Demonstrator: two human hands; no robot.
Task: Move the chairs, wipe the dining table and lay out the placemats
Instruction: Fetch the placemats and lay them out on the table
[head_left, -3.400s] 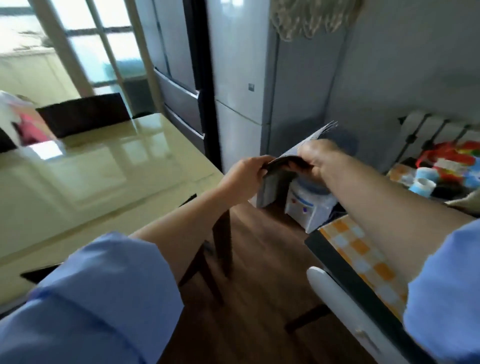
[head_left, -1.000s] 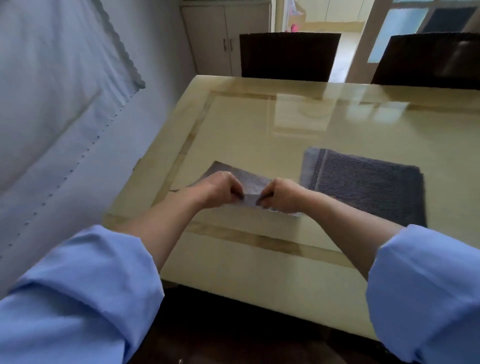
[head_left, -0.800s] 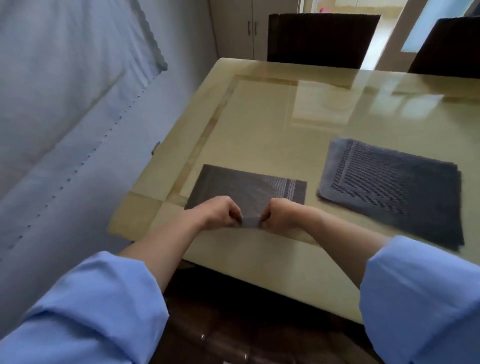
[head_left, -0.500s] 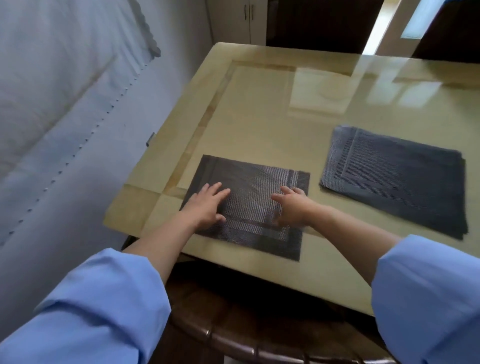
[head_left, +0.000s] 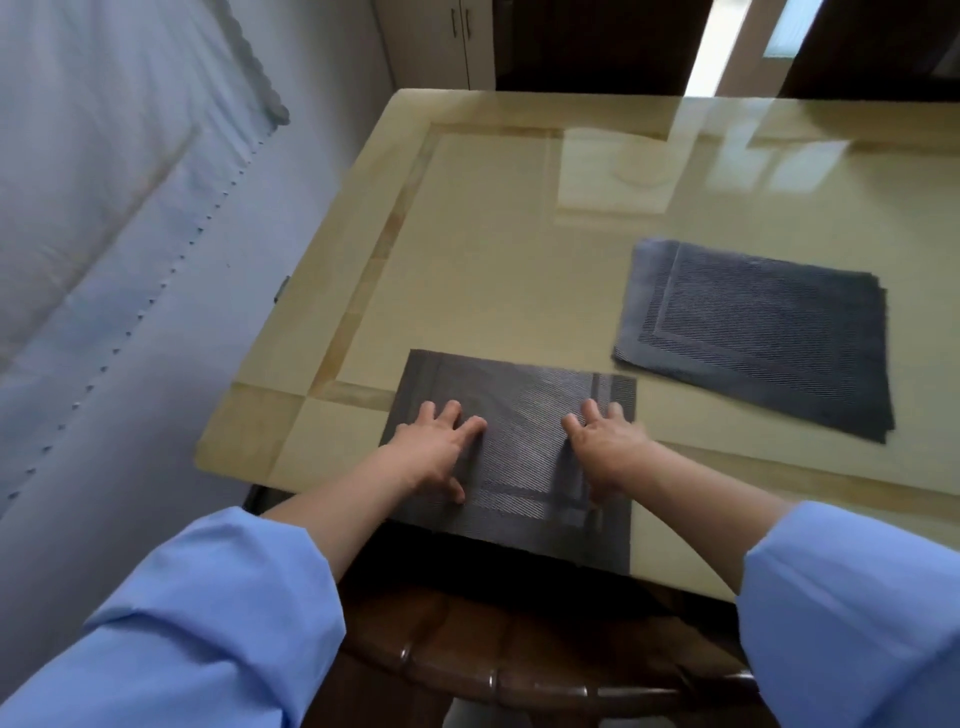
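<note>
Pressing flat, left hand (head_left: 434, 451) and right hand (head_left: 609, 448) lie open-palmed on the near placemat (head_left: 519, 415), gripping nothing; its near edge overhangs the dining table (head_left: 493, 249).

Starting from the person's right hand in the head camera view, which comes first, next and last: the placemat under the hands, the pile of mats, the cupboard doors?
1. The placemat: the right hand lies flat on it, at the near table edge.
2. The pile of mats: farther along the table, to the right.
3. The cupboard doors: beyond the table's far end, top left.
</note>
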